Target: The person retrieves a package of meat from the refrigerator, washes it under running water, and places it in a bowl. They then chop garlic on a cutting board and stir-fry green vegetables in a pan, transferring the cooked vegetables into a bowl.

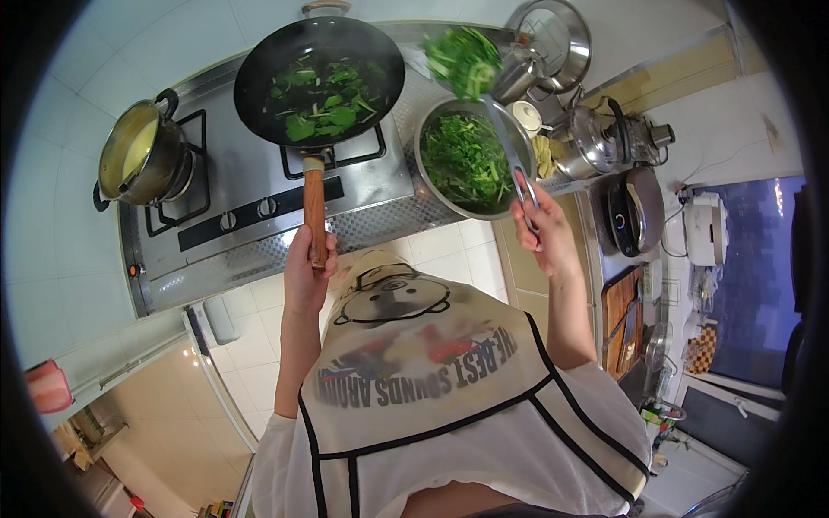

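Observation:
My left hand (309, 269) grips the wooden handle (313, 201) of a black wok (249, 84), which is tilted above the right burner of the gas stove. Leafy greens (333, 110) lie in the wok, with faint steam over it. My right hand (547, 226) is closed around the handle of a metal utensil (505, 139), its head hidden by a heap of wet greens (463, 61). Below that heap stands a metal basin (422, 171) at the counter's edge, holding more greens (466, 155) in liquid.
A two-handled pot (133, 155) with yellowish contents sits tilted-looking on the left burner. Right of the basin are a white lidded jar (526, 116), a yellow cloth (543, 155), a metal kettle (586, 146) and a large metal lid (579, 48) against the wall. Farther right is a black electric appliance (635, 210).

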`<state>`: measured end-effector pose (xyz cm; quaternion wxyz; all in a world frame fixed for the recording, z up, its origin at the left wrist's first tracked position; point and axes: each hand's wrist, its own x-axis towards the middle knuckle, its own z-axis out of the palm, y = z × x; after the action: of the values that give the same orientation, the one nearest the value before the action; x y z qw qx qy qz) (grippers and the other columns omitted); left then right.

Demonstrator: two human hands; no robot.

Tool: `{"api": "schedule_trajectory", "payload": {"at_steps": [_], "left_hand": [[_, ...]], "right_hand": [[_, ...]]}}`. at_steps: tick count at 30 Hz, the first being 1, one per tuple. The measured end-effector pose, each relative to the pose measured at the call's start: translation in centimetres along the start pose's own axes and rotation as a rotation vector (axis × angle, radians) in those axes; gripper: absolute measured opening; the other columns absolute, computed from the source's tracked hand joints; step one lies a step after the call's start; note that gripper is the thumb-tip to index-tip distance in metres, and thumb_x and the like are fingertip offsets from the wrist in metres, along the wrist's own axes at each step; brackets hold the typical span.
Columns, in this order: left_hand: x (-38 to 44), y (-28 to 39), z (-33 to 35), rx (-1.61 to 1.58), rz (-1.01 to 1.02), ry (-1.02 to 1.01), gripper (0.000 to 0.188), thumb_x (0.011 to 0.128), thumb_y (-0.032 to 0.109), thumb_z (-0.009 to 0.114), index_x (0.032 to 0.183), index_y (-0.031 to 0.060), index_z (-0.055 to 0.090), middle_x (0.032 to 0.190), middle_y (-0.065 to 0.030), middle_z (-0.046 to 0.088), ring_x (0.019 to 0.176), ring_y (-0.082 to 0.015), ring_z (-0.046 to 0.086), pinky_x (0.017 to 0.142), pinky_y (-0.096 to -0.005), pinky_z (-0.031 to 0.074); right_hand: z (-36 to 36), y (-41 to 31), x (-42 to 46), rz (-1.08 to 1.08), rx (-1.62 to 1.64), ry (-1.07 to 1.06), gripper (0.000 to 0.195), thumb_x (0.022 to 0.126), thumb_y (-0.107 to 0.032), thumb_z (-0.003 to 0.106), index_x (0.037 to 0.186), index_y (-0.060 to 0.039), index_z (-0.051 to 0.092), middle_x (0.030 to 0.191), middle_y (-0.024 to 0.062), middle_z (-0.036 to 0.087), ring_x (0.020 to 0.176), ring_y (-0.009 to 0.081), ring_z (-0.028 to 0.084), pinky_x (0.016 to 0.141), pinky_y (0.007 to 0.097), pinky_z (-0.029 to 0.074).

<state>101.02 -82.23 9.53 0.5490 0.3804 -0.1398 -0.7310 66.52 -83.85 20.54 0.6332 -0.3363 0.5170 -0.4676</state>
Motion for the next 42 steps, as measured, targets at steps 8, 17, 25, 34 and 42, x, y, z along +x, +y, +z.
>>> {"api": "schedule_trajectory", "payload": {"at_steps": [8,17,25,34,42], "left_hand": [[0.0,0.0,-0.1,-0.011,-0.016,0.008,0.036,0.100,0.034,0.037,0.121,0.0065,0.047,0.079,-0.0028,0.051,0.052,-0.0082,0.041,0.047,-0.0209,0.033],[0.0,0.0,-0.1,-0.013,-0.005,0.002,0.037,0.100,0.034,0.036,0.122,0.0061,0.047,0.079,-0.0026,0.051,0.052,-0.0082,0.040,0.047,-0.0207,0.033],[-0.1,-0.1,0.0,0.014,0.006,0.027,0.037,0.100,0.034,0.038,0.122,0.0063,0.047,0.078,-0.0023,0.052,0.052,-0.0074,0.041,0.046,-0.0203,0.033],[-0.2,0.0,0.2,0.014,0.006,0.061,0.034,0.099,0.035,0.039,0.114,0.0064,0.049,0.077,-0.0022,0.053,0.051,-0.0076,0.042,0.045,-0.0205,0.032],[0.0,-0.2,0.1,0.010,0.027,0.036,0.033,0.099,0.036,0.040,0.110,0.0066,0.049,0.077,-0.0026,0.054,0.051,-0.0079,0.042,0.045,-0.0207,0.033]], "right_hand": [[-6.2,10.2,-0.9,-0.459,-1.399,0.535,0.061,0.074,0.008,0.052,0.127,-0.0199,0.057,0.075,0.0183,0.056,0.068,0.0359,0.058,0.066,0.0453,0.048],[-8.2,10.1,-0.8,-0.540,-1.373,0.587,0.057,0.073,0.007,0.051,0.124,-0.0191,0.059,0.075,0.0188,0.058,0.067,0.0352,0.060,0.064,0.0465,0.049],[-6.6,6.1,-4.6,-0.380,-1.469,0.459,0.051,0.073,0.004,0.051,0.117,-0.0167,0.064,0.083,0.0173,0.062,0.069,0.0341,0.061,0.065,0.0452,0.050],[-12.0,8.6,-0.4,-0.140,-1.095,0.427,0.046,0.081,0.002,0.046,0.125,-0.0086,0.058,0.079,0.0087,0.065,0.061,0.0178,0.057,0.061,0.0315,0.048],[-8.9,5.3,-0.2,0.166,-0.173,0.343,0.051,0.087,0.001,0.039,0.136,-0.0125,0.046,0.061,-0.0031,0.043,0.043,0.0031,0.029,0.037,0.0180,0.023]]}}
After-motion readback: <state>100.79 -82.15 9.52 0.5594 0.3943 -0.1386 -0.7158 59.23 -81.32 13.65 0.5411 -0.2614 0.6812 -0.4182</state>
